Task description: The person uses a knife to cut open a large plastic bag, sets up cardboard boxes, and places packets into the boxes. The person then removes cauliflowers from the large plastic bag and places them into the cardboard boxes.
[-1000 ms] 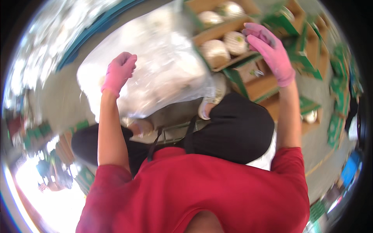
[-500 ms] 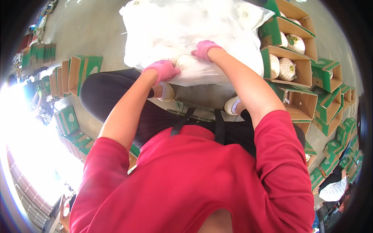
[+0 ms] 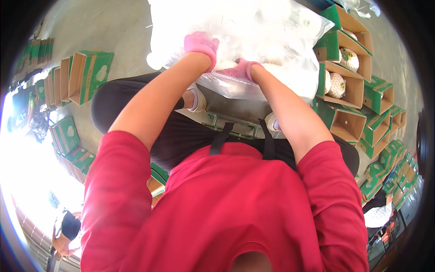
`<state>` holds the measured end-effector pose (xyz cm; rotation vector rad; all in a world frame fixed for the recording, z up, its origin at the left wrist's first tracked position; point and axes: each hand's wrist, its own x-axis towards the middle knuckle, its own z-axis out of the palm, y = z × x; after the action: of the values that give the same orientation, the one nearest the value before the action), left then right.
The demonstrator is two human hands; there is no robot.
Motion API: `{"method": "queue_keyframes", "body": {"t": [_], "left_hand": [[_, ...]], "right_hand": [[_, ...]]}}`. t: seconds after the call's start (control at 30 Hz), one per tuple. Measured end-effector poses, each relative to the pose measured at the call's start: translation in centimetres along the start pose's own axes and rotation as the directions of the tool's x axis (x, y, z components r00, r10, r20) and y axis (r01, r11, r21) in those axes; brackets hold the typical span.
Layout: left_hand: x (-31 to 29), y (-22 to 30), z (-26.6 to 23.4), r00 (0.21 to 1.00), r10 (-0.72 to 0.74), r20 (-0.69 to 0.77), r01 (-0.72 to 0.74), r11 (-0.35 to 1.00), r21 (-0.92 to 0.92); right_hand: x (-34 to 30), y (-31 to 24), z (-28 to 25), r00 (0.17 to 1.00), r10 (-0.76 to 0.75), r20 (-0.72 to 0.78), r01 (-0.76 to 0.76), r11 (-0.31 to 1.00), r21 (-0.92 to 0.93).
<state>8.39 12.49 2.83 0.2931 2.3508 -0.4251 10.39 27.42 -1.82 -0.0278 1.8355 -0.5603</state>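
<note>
A large clear plastic bag [image 3: 290,75] lies before me, full of round white fruits that glare and blur together. My left hand [image 3: 201,47], in a pink glove, is curled closed on the plastic over the near left part. Just right of it and lower, my right hand [image 3: 243,70], also pink-gloved, reaches leftward at the bag's near edge. Its fingers close around a round white fruit [image 3: 225,65], partly behind the film. Glare hides the exact fingertip contact of both hands.
Open green cardboard boxes [image 3: 346,84] stand on the right, some holding net-wrapped fruits [image 3: 336,86]. More green boxes [image 3: 93,75] line the left. My shoes [image 3: 198,99] flank a low metal frame [image 3: 235,129] under the bag. Other people [image 3: 65,233] are at the lower left and right edges.
My left hand has moved up and slightly right, off the near-left fruit and onto the plastic. My right hand has come down to the bag's near edge. The whole view has shifted slightly.
</note>
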Motion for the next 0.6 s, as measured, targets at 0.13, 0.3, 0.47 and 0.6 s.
{"method": "queue_keyframes", "body": {"t": [0.13, 0.3, 0.47, 0.6], "left_hand": [[5.2, -0.8, -1.0, 0.964, 0.078, 0.255, -0.055, 0.994, -0.098], [6.1, 2.0, -2.3, 0.900, -0.001, 0.436, 0.035, 0.997, -0.071], [8.5, -2.7, 0.3, 0.915, 0.237, 0.326, -0.159, 0.956, -0.248], [5.8, -2.8, -2.2, 0.936, 0.277, 0.217, -0.173, 0.899, -0.403]], "right_hand": [[4.9, 5.7, 2.2, 0.997, -0.019, -0.074, 0.055, 0.845, 0.532], [1.9, 6.9, 3.0, 0.983, -0.122, -0.140, 0.185, 0.622, 0.761], [0.0, 6.8, 4.3, 0.938, -0.056, -0.341, 0.340, 0.331, 0.880], [0.3, 9.0, 5.3, 0.851, -0.039, -0.524, 0.525, 0.085, 0.847]]}}
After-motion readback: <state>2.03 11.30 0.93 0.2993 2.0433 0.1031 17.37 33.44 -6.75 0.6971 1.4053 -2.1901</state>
